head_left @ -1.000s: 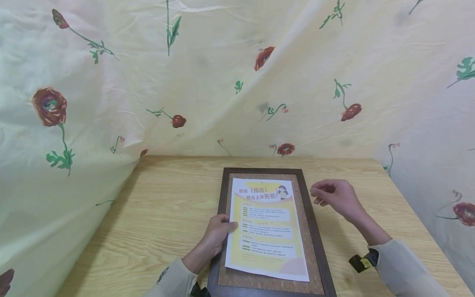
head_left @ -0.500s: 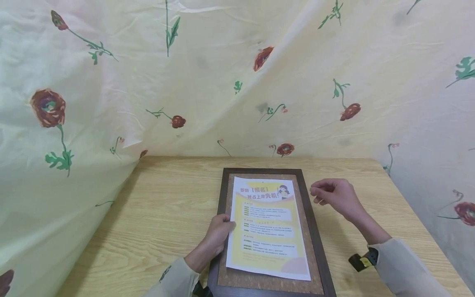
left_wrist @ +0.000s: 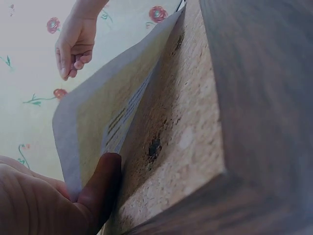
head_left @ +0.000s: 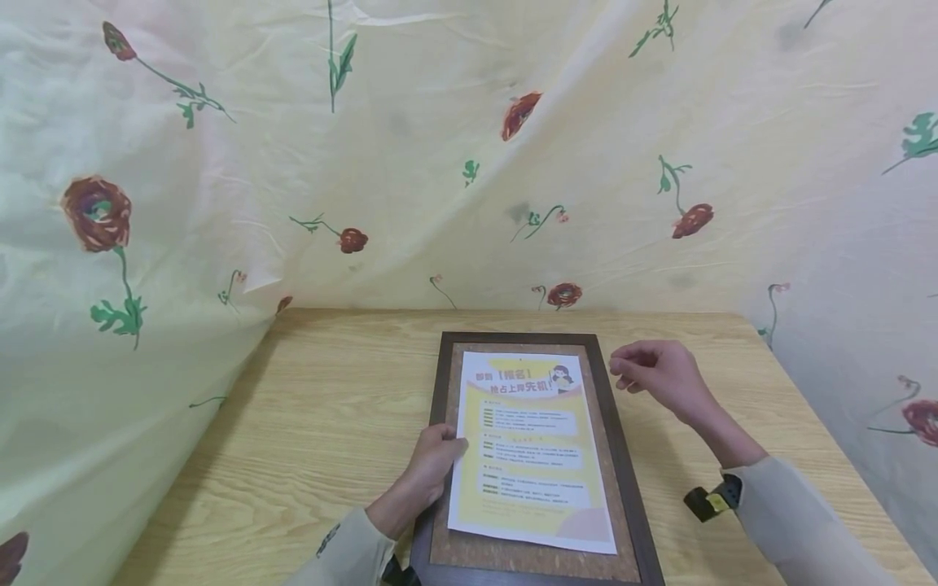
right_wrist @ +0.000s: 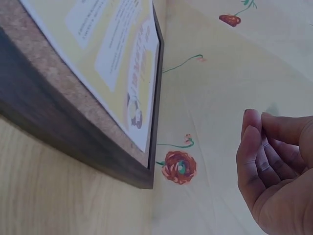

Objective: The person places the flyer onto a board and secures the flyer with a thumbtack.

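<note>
A printed poster sheet (head_left: 528, 456) in yellow and white lies over the brown cork (head_left: 615, 521) of a dark-framed corkboard (head_left: 629, 472). At its left edge my left hand (head_left: 428, 464) pinches it, thumb on the front. In the left wrist view the sheet (left_wrist: 93, 117) stands partly lifted off the cork (left_wrist: 181, 142). My right hand (head_left: 663, 378) hovers beyond the board's right edge, fingers bent. Seen from the right wrist, that hand (right_wrist: 279, 171) has thumb and forefinger brought together. A tiny dark speck shows at the fingertips; I cannot tell whether something is held there.
The corkboard rests on a light wood-grain table (head_left: 330, 407), with table surface on both sides of it. Behind and along the sides hangs a pale floral cloth (head_left: 403, 163). A dark strap-on device (head_left: 707, 500) sits at my right wrist.
The poster has slid slightly to the right on the corkboard, with my left hand still at its edge. My right hand has risen a little and tilted.
</note>
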{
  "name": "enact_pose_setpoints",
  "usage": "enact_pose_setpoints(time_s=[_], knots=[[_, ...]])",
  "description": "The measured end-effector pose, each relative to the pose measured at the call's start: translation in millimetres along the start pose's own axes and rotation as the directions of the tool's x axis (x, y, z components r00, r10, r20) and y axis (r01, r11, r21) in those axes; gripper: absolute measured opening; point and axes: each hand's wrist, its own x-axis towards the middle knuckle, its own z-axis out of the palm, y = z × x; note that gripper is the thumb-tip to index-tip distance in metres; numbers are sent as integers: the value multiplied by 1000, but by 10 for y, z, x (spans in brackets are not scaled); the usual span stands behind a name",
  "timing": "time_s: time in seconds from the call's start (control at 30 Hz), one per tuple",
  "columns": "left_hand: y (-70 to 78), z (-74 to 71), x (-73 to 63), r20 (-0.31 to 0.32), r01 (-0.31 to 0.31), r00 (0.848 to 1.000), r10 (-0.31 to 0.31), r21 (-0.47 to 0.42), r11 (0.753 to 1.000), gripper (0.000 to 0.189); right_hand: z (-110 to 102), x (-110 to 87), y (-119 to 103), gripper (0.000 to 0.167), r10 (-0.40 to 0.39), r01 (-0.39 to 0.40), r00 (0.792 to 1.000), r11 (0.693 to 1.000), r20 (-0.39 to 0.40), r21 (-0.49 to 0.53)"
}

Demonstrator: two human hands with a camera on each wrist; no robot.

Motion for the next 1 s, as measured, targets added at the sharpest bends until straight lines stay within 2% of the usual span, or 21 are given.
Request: enact_pose_setpoints(time_s=[0.23,0.4,0.63,0.8,1.0], knots=[[15,-32,-24,12,10,1000,-10,-32,999,31,30,94,-69,21,-7,7,1000,1000,4,15],[60,-81,-52,81,27,997,-20,-89,996,34,54,137,-98,21,-10,10,1000,1000,4,10],[121,-126,-103,150,19,989,-2,-110,994,39,74,165,-135,20,-15,14,1000,1000,4,28],[162,-166,-158,164,-18,986,31,-80,997,43,77,175,-158,19,-10,10,1000,999,5,34],[197,-212,-209,174,-15,985,13,10,1000,50,62,181,-202,21,-1,1,1000,1000,6,31]])
